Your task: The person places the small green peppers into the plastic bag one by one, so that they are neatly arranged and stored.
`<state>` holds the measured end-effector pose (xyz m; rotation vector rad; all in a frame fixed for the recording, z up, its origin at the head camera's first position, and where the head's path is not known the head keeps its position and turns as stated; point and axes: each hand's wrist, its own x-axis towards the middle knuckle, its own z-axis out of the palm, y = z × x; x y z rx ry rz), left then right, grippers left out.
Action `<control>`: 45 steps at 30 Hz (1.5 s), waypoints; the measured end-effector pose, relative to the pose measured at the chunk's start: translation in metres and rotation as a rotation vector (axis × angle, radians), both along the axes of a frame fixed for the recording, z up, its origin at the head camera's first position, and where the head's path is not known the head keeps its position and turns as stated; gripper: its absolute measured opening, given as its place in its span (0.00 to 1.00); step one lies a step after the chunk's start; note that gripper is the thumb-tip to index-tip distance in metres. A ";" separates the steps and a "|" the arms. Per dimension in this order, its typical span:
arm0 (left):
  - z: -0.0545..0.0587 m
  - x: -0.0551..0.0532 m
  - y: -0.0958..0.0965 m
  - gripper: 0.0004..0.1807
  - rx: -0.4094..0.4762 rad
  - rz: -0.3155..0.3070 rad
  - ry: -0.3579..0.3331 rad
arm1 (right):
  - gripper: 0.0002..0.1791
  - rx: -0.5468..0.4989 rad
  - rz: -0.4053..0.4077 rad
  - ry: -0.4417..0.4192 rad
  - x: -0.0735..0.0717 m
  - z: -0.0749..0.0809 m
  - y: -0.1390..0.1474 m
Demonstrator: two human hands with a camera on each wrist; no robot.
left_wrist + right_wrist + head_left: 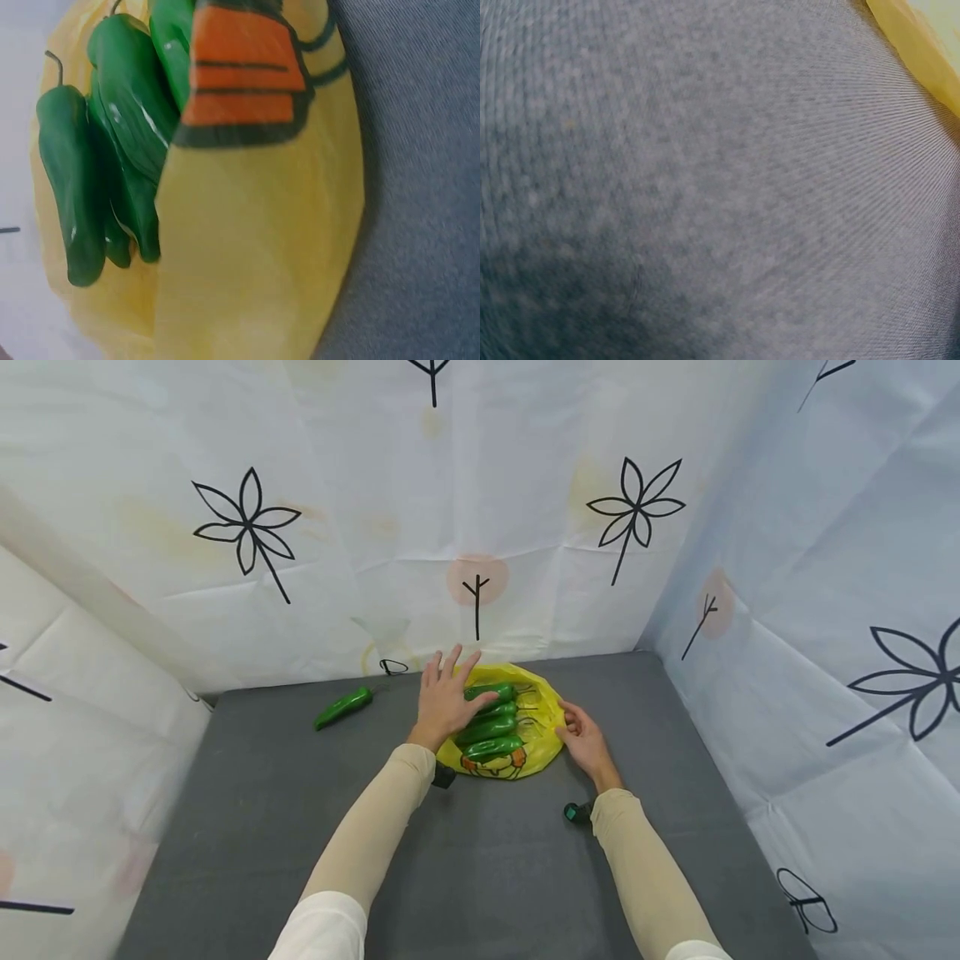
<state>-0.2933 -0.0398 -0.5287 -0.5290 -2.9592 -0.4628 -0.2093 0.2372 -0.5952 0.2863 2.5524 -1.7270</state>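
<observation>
A yellow plastic bag with an orange and black print lies spread on the grey table. Several long green peppers sit side by side in it, stems mostly pointing right. My left hand is over the bag's left edge, fingers spread and straight, its thumb reaching over the peppers. At the opposite edge, my right hand pinches the bag's rim between thumb and fingers. The left wrist view shows the peppers against the yellow plastic; neither hand appears there. Only a corner of the bag enters the right wrist view.
One more green pepper lies alone on the table, left of the bag. White cloth walls with printed flowers rise behind the table and on both sides. Dark wrist cameras sit below the hands.
</observation>
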 end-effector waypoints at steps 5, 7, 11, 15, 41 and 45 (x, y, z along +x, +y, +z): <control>-0.005 -0.002 -0.011 0.50 -0.058 0.049 -0.028 | 0.29 0.000 0.001 0.004 -0.001 0.000 -0.001; -0.006 -0.002 -0.015 0.50 -0.061 0.061 -0.042 | 0.29 0.002 0.001 0.007 -0.002 0.000 -0.001; -0.009 -0.002 -0.024 0.52 -0.056 0.077 -0.051 | 0.29 0.020 0.001 0.007 -0.001 0.000 0.000; -0.011 -0.003 -0.034 0.51 -0.046 0.098 -0.058 | 0.29 0.025 -0.001 -0.012 -0.001 0.000 -0.001; -0.013 0.003 -0.102 0.49 -0.037 0.203 -0.075 | 0.30 0.054 0.006 -0.018 0.001 -0.003 -0.002; -0.007 0.004 -0.109 0.50 -0.027 0.201 -0.041 | 0.30 0.035 0.006 -0.007 0.000 -0.001 -0.001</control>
